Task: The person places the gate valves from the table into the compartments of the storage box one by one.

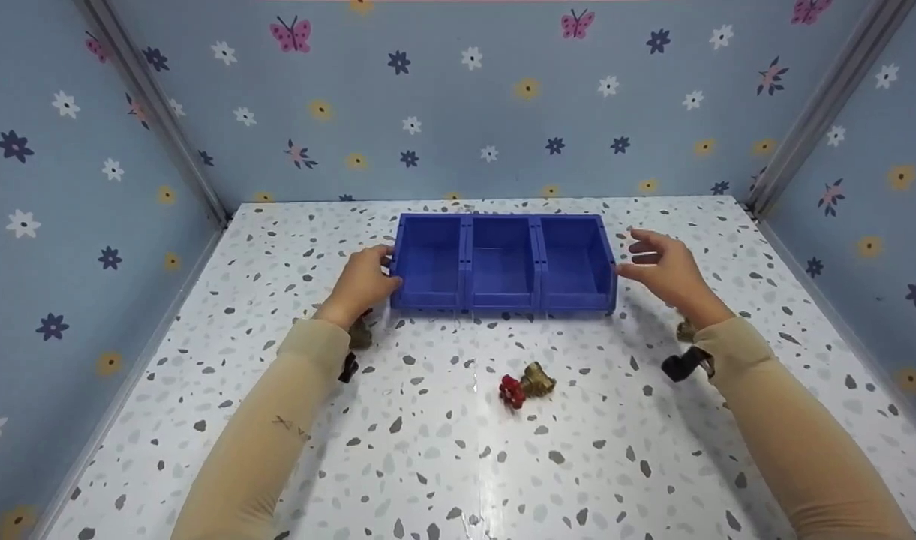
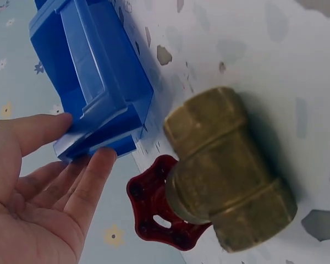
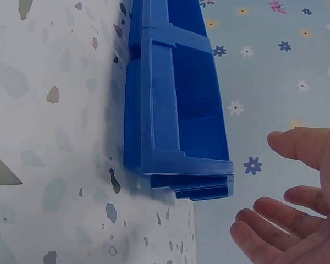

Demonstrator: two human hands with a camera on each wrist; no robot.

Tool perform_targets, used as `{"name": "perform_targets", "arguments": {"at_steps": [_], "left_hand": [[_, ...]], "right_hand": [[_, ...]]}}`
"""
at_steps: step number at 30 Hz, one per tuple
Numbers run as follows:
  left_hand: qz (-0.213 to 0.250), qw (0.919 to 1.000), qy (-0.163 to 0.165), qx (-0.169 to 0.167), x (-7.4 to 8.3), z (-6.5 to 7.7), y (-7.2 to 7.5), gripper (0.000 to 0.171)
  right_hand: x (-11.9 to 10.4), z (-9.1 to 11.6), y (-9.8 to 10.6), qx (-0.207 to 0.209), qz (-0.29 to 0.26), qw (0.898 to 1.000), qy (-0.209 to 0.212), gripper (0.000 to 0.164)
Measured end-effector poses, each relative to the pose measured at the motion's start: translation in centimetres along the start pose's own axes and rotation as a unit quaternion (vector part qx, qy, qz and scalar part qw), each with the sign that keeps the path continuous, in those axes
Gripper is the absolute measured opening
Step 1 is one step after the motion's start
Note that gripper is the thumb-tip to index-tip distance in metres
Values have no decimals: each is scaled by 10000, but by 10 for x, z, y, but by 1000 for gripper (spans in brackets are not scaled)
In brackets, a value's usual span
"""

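A row of joined blue storage bins (image 1: 501, 300) with three compartments sits toward the back of the speckled table. My left hand (image 1: 367, 277) holds its left end. In the left wrist view, the thumb lies at the rim of the bins (image 2: 107, 82) and the fingertips (image 2: 103, 158) are on the outer side. Off the right end, my right hand (image 1: 664, 262) has its thumb and fingers spread; the right wrist view shows a gap between this hand (image 3: 297, 203) and the bins (image 3: 159, 104).
A brass valve (image 1: 538, 381) with a red handwheel lies in front of the bins. Another brass valve (image 1: 361, 334) is by the left wrist, partly hidden, and a brass piece (image 1: 685, 330) shows beside the right wrist. Flower-patterned walls (image 1: 488, 112) enclose the table.
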State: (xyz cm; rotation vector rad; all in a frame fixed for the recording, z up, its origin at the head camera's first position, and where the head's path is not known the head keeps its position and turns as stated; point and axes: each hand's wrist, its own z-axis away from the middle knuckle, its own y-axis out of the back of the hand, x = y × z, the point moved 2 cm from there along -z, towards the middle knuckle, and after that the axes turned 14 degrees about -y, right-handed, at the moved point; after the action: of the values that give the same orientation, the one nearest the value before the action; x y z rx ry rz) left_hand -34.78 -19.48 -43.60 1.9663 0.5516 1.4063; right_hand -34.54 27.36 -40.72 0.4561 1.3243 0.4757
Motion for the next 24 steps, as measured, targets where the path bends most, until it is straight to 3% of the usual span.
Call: {"name": "perform_targets", "arguments": {"at_steps": [6, 16, 24], "left_hand": [[-96, 9999, -12, 84, 1, -1, -4, 54], [647, 9963, 557, -4, -10, -8, -1, 53], [959, 9918, 787, -318, -10, -12, 5, 50]], "right_hand": [[5, 5, 2, 134, 88, 9998, 96, 76], [15, 15, 8, 136, -52, 9998, 117, 76], [17, 22, 19, 184, 124, 9997, 31, 78]]}}
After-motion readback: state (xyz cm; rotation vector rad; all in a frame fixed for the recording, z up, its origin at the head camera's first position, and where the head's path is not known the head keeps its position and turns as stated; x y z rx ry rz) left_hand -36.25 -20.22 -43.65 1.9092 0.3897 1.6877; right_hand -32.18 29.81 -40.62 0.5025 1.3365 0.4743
